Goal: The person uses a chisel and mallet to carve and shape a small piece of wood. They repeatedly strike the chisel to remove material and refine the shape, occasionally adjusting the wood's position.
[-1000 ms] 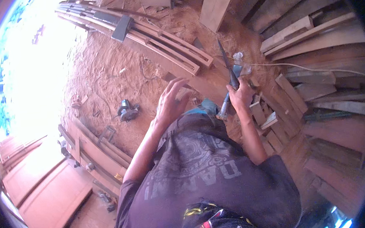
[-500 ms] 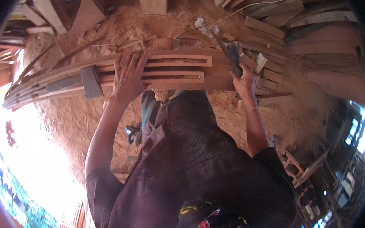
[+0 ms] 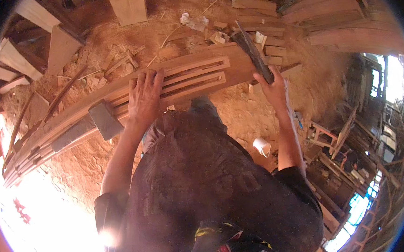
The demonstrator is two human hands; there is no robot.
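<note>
Right hand (image 3: 274, 89) grips a dark tool (image 3: 252, 56) (its tip indistinct among offcuts (image 3: 264, 46)).

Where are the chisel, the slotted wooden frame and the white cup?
chisel (image 3: 253, 57), head view, on the dark shaft above the right hand.
slotted wooden frame (image 3: 194, 75), head view, on a rail between slots.
white cup (image 3: 261, 146), head view, on its side wall.

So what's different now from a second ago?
The left hand, lifted with fingers spread a second ago, has come down flat on the long slotted wooden frame. The view has swung round to face that frame. The right hand keeps its grip on the dark tool throughout.
</note>
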